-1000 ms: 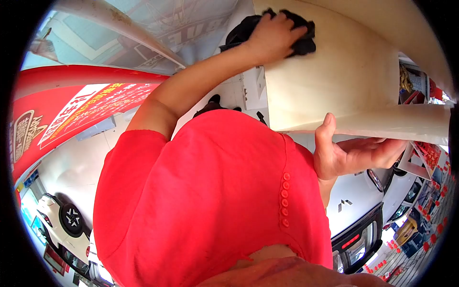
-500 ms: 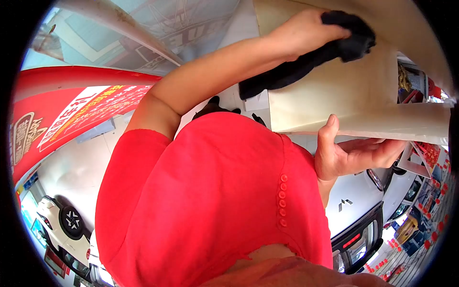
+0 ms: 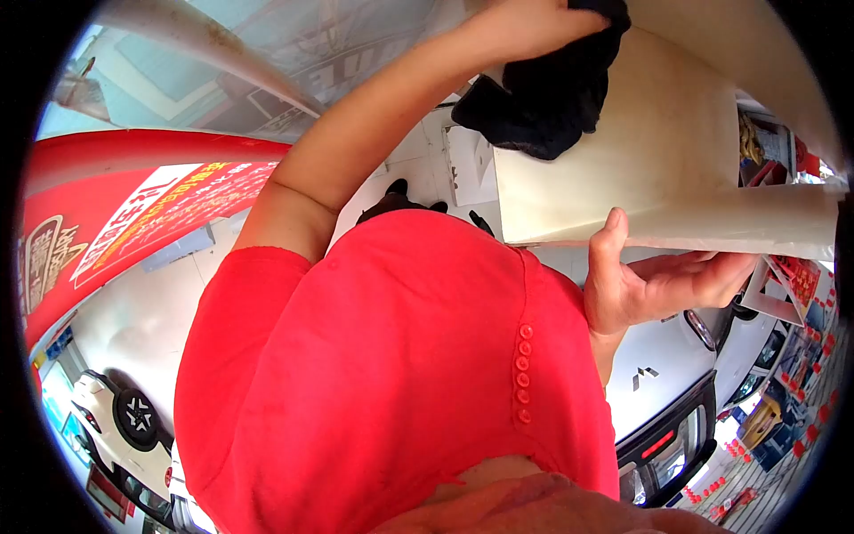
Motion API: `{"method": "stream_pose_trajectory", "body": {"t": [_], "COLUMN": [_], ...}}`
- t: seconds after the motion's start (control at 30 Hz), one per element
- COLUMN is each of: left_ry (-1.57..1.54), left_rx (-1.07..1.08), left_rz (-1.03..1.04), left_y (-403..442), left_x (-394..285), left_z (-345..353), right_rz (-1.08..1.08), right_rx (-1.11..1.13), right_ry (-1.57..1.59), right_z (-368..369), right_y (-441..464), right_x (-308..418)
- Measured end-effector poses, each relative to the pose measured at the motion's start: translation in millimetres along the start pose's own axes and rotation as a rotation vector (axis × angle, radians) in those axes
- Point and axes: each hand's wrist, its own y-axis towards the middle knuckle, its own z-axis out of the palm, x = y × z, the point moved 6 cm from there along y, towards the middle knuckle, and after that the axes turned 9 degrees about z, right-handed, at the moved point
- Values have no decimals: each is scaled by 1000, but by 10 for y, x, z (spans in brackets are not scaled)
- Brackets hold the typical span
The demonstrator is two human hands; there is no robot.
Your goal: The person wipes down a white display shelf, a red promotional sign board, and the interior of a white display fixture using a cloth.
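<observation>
A bunched black cloth (image 3: 556, 102) hangs from my left hand (image 3: 525, 27), whose fingers are closed on it at the top of the view; the fingertips are partly hidden by the cloth. The cloth lies against the left part of a large pale beige board (image 3: 640, 142). My right hand (image 3: 654, 289) holds the near edge of this board, thumb up over the edge and fingers stretched along its underside. Its fingertips are partly hidden by the edge.
A red printed banner (image 3: 133, 214) stands at the left, below a translucent panel (image 3: 356, 80). A white car (image 3: 654, 374) is at the lower right and another white car (image 3: 111, 418) at the lower left. Assorted items (image 3: 765, 147) show beyond the board's right side.
My left hand has moved left and up in view with the black cloth, which is now more bunched. More of the board's middle shows. My right hand has stayed at the edge.
</observation>
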Motion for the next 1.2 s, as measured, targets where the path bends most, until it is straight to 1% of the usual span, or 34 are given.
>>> {"method": "stream_pose_trajectory", "body": {"t": [0.03,0.1,0.13,0.17,0.23,0.27,0.3,0.37,0.4,0.47,0.5,0.6,0.63,0.7,0.77,0.83,0.87,0.9,0.97,1.03,1.1,1.17,1.2], "left_ry": [2,967,1150,1153,1328,1291,1291,1230,1230,1348,1405,1439,1438,1337,1304,1220,1144,1142,1075,1041,1210,1349,1335], "left_rx": [-3,-186,-94,-89,-353,-214,-214,-43,-43,2,26,37,38,110,141,299,450,451,538,513,456,209,69], "left_rz": [0,303,278,284,559,522,522,293,293,244,220,162,161,63,88,162,225,212,265,275,75,73,140], "left_y": [-45,-223,-286,-356,-609,-633,-676,-635,-637,-576,-535,-385,-335,-216,-229,-385,-587,-596,-807,-881,-807,-679,-633], "left_x": [95,173,196,177,14,385,454,718,767,914,979,1128,1147,1251,1335,1301,1271,1200,1113,1030,1038,1066,1034], "left_z": [1,-80,-68,-61,-33,7,40,80,113,173,206,265,290,348,485,771,991,972,1051,916,577,183,48], "right_rz": [-6,3,14,24,28,30,39,46,32,18,40,82,93,85,68,59,54,50,42,35,19,18,20], "right_rx": [8,-19,-39,-60,-65,-72,-76,-87,-51,-14,-22,-63,-77,-109,-123,-55,-32,-44,-55,-71,-88,-115,-123], "right_ry": [-13,7,22,37,30,27,32,40,-27,-87,-53,28,51,50,32,-33,-51,-39,-26,-15,-10,-25,-32], "right_z": [6,19,15,12,8,12,11,-10,-22,4,5,34,33,25,15,34,49,39,31,14,2,-13,-19], "right_y": [-9,-52,-59,-65,-63,-61,-73,-64,-47,-32,-35,-44,-43,-40,-25,7,15,-6,-22,-30,-34,-61,-72], "right_x": [2,-18,-25,-33,-33,-35,-37,-33,1,12,3,0,-12,-28,-12,19,23,7,-10,-17,-33,-46,-52]}}
